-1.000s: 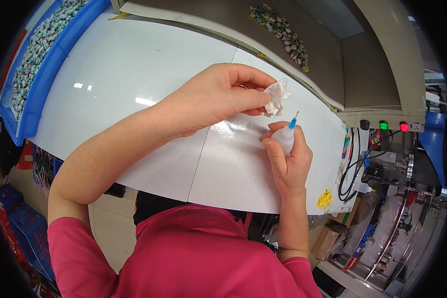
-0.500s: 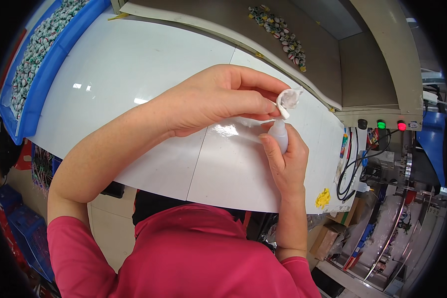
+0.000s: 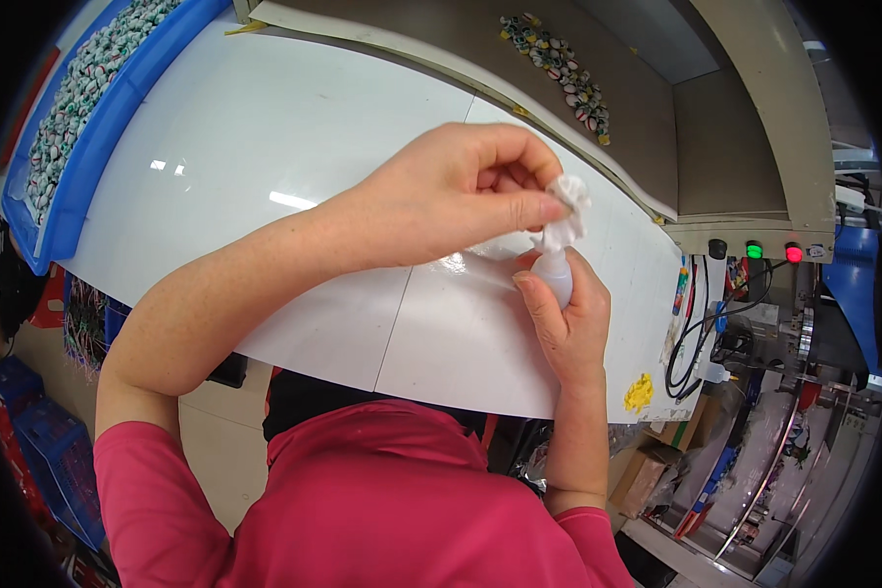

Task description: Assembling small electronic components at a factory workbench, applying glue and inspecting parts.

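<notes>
Between thumb and fingers, my left hand pinches a crumpled white tissue. The tissue's lower end meets the top of a small translucent squeeze bottle and hides its tip. My right hand is wrapped around the bottle, holding it upright with the thumb on its near side. Both hands are above the white worktable.
A blue tray full of small white-and-green parts stands at the far left. The grey booth behind holds a row of similar parts. Green and red lights, a black cable and yellow putty-like stuff are right.
My left hand has brought the tissue down onto the bottle's top, and the tissue has bunched differently. The right hand still holds the bottle in nearly the same place.
</notes>
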Demonstrator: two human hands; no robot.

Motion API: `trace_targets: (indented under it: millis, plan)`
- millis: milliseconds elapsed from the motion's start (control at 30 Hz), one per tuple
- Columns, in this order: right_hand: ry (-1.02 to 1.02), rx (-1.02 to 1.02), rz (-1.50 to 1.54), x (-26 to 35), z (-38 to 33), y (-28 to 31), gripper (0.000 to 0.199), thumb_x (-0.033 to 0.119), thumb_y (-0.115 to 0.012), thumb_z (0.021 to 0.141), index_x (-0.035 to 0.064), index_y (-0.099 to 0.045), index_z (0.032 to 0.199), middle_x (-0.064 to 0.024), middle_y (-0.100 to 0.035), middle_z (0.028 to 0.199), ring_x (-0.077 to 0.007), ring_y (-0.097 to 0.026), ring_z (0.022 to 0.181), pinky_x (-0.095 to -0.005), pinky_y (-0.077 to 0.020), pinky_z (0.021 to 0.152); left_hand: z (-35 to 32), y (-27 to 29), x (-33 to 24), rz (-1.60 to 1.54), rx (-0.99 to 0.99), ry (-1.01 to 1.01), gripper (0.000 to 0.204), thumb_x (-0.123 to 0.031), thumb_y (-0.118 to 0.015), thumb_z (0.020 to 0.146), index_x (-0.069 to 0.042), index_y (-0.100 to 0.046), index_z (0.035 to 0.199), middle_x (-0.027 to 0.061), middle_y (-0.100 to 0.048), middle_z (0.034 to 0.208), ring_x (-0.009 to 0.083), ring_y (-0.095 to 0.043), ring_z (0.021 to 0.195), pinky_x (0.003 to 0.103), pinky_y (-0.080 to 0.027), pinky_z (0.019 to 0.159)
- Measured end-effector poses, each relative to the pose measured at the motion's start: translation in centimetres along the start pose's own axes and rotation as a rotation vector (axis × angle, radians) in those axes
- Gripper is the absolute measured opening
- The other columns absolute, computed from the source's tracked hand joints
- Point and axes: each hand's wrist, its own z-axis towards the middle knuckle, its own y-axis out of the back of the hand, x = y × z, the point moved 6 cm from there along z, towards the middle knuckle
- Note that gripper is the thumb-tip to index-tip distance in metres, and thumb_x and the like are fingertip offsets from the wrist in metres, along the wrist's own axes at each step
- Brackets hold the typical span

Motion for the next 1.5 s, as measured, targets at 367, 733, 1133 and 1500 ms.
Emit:
trace_targets:
  millis: [367, 733, 1133, 1500]
  plan:
    - [-0.052, -0.026, 0.134, -0.6, -0.4, 0.5, 0.023, 0.02, -0.07, 0.082, 0.001, -0.062, 0.091, -0.0099, -0.064, 0.083, -0.0211, -0.061, 0.073, -0.0299, -0.0474, 0.068, 0.4, 1.5, 0.1, -0.113, -0.02, 0.032, 0.022, -0.014, -0.065, 0.087, -0.003, -0.058, 0.105, 0.0028, -0.062, 0.095, 0.0081, -0.059, 0.088, 0.022, -0.048, 0.081]
    - [0.038, -0.007, 0.029, 0.0, -0.1, -0.5, 0.029, 0.024, -0.073, 0.079, 0.0004, -0.061, 0.091, -0.0111, -0.062, 0.079, -0.0244, -0.059, 0.068, -0.0319, -0.0467, 0.064, -0.5, 0.4, 0.0, -0.082, 0.071, 0.021, 0.023, -0.01, -0.064, 0.087, -0.003, -0.058, 0.109, 0.0028, -0.062, 0.097, 0.0088, -0.059, 0.09, 0.023, -0.048, 0.081]
    - [0.149, -0.222, -0.01, -1.7, 0.2, 8.0, 0.021, 0.016, -0.069, 0.08, 0.0035, -0.064, 0.096, -0.0099, -0.058, 0.094, -0.024, -0.058, 0.088, -0.0318, -0.0459, 0.077, 2.7, 1.1, -0.5, 0.232, -0.326, -0.08, 0.021, -0.017, -0.057, 0.091, -0.005, -0.056, 0.108, 0.0017, -0.059, 0.098, 0.0082, -0.055, 0.088, 0.024, -0.046, 0.079]
    - [-0.371, -0.485, -0.038, -15.2, -2.7, 22.2, 0.034, 0.026, -0.07, 0.082, 0.0066, -0.062, 0.108, 0.0005, -0.058, 0.088, -0.0067, -0.05, 0.076, -0.0223, -0.0411, 0.067, 3.6, -7.3, 0.0, 0.79, 0.01, -0.245, 0.018, 0.001, -0.058, 0.084, -0.002, -0.058, 0.101, 0.0087, -0.059, 0.09, 0.0186, -0.061, 0.075, 0.027, -0.05, 0.068]
